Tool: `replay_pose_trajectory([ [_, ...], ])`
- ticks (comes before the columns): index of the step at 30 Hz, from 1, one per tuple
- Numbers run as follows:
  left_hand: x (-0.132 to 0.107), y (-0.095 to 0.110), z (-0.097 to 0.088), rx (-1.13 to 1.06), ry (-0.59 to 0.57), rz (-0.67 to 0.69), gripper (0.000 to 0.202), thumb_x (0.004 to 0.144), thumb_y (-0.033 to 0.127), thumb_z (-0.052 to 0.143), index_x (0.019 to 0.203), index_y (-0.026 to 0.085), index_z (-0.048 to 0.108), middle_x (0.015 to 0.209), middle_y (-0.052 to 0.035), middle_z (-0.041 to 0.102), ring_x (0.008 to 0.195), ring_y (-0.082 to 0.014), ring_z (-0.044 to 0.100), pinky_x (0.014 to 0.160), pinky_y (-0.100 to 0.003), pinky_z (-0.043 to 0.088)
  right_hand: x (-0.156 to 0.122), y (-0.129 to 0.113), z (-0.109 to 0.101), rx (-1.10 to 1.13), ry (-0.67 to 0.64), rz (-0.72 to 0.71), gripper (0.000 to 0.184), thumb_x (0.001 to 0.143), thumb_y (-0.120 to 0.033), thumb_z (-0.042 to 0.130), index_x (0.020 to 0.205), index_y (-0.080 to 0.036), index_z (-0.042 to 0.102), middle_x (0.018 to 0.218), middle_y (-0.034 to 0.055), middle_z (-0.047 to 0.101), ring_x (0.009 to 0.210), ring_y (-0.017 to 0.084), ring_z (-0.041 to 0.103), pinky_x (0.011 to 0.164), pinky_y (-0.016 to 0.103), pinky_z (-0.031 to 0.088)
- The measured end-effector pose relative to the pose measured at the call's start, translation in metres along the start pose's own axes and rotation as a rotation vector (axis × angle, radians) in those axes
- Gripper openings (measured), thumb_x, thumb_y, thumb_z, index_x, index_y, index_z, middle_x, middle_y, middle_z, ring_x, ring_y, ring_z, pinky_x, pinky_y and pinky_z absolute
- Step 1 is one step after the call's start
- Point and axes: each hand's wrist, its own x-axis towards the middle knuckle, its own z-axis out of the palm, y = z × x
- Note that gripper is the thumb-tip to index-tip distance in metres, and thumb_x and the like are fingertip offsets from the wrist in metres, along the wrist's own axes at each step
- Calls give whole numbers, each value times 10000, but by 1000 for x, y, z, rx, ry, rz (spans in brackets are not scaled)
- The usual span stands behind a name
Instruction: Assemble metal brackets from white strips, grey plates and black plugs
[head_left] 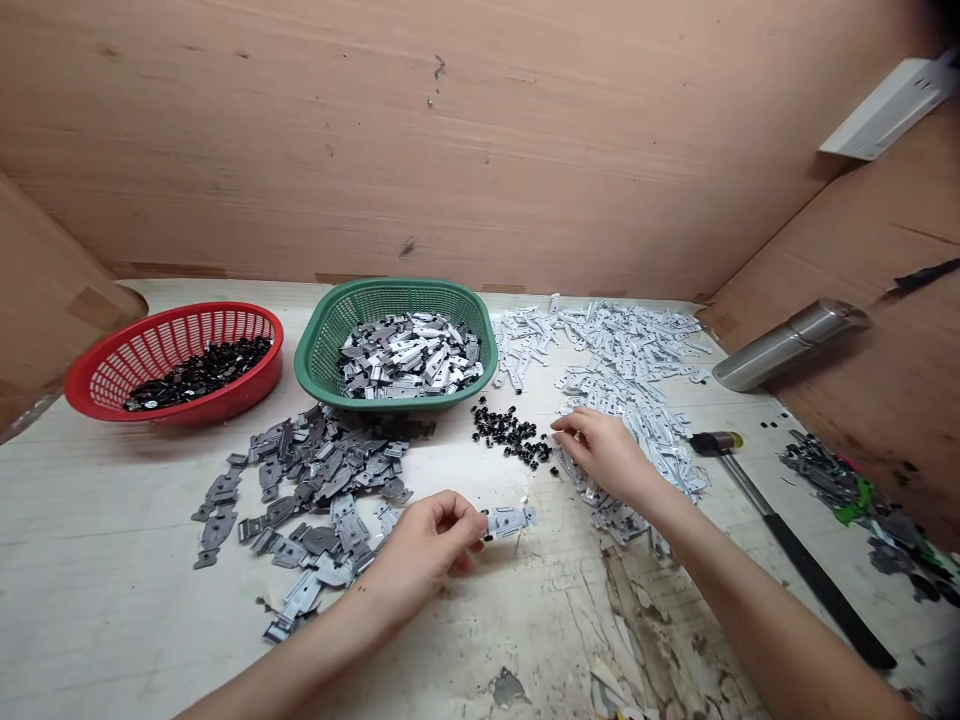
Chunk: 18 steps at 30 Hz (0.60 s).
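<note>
My left hand [427, 545] pinches one end of a small grey metal plate [510, 520] that lies on the white worktable [112, 580]. My right hand [604, 450] reaches down with curled fingers at the edge of a spread of light silver metal strips [622, 360], right beside a little heap of small black parts [514, 435]. What its fingertips hold, if anything, is hidden. A pile of darker grey plates [315, 480] lies just left of my left hand.
A green basket [322, 340] with mixed metal pieces and a red basket [112, 360] with black parts stand at the back. A hammer [787, 540] lies at the right, a steel flask [787, 345] behind it, scrap pieces [847, 490] far right. Wooden boards wall the table.
</note>
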Motion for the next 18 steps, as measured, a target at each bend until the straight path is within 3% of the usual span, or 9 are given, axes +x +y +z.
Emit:
replay_pose_trajectory([
  [4, 0, 1, -1, -5, 1, -8, 272, 738, 417, 577, 683, 166, 487, 681, 1, 575, 569, -122, 542, 585, -264, 404, 23, 2, 11, -81, -32, 40, 126, 787, -221, 554, 685, -173, 611, 752, 64, 629, 659, 180, 563, 559, 275, 392],
  [9, 2, -2, -3, -16, -26, -23, 277, 753, 435, 562, 709, 172, 487, 734, -11, 589, 608, -133, 557, 585, -268, 411, 29, 3, 18, -89, -104, 83, 126, 739, -144, 546, 617, -170, 567, 585, 31, 604, 536, 140, 550, 469, 225, 356],
  [14, 3, -5, -3, -30, -36, -36, 281, 749, 437, 563, 705, 174, 478, 730, -12, 587, 598, -130, 550, 580, -269, 411, 24, 10, 0, -64, -130, 18, 133, 786, -153, 467, 768, -175, 597, 719, 27, 625, 593, 132, 563, 518, 225, 398],
  [18, 2, -4, -2, -30, -33, -25, 274, 742, 426, 564, 691, 175, 464, 714, -8, 586, 587, -128, 555, 588, -269, 408, 12, 8, -11, -83, -158, -100, 107, 762, -146, 512, 729, -195, 601, 783, 16, 597, 644, 130, 547, 565, 231, 409],
])
